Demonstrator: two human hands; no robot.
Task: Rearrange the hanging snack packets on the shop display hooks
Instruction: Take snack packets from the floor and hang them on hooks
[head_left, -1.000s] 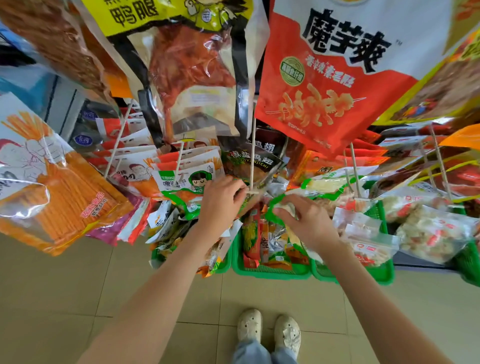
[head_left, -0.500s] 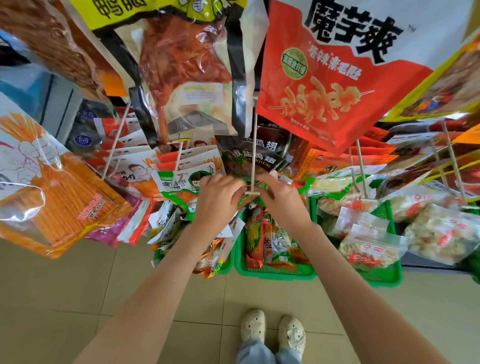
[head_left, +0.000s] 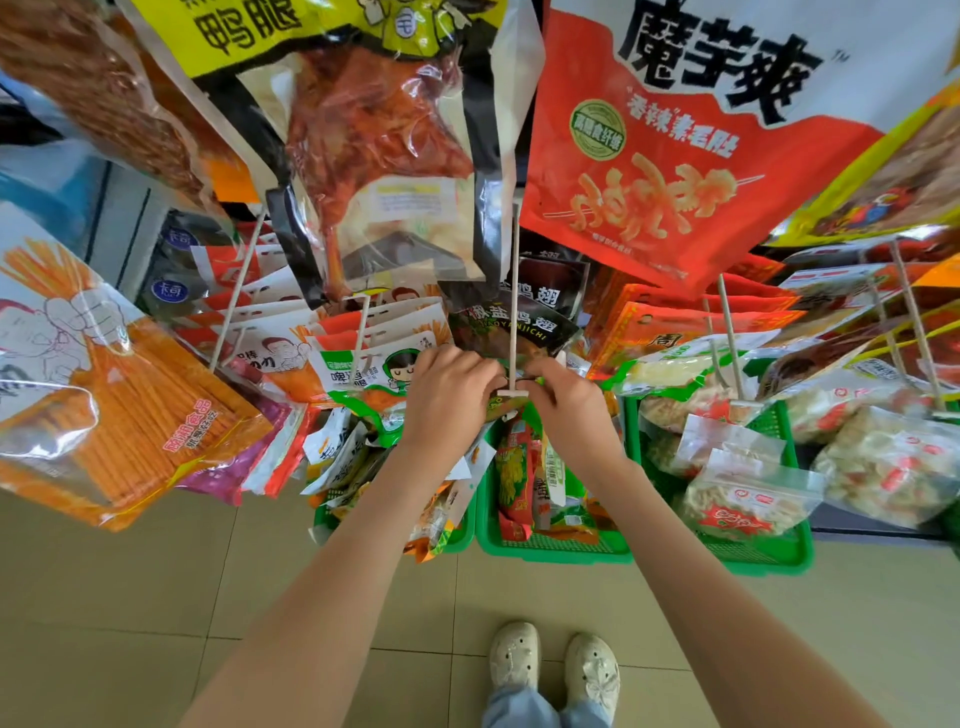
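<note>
A beige display hook (head_left: 514, 312) runs toward me and ends in a short crossbar. My left hand (head_left: 449, 397) and my right hand (head_left: 566, 402) meet at that tip, fingers curled, each pinching the top of a green-edged snack packet (head_left: 498, 410) that is mostly hidden behind them. Dark packets with white lettering (head_left: 511, 327) hang further back on the same hook. A green and white packet with a cartoon face (head_left: 374, 371) hangs on the hook to the left.
Large bags hang overhead: a yellow-topped duck leg bag (head_left: 374, 156) and a red bag (head_left: 670, 156). An orange stick-snack bag (head_left: 124, 415) juts out at left. Green baskets (head_left: 561, 551) of packets stand below. Clear bags (head_left: 748, 493) hang at right. My shoes (head_left: 553, 662) stand on tiled floor.
My right hand has moved left and up from the basket area to the hook's tip, bringing the green-edged packet. My left hand stayed at the tip. The view tilted slightly.
</note>
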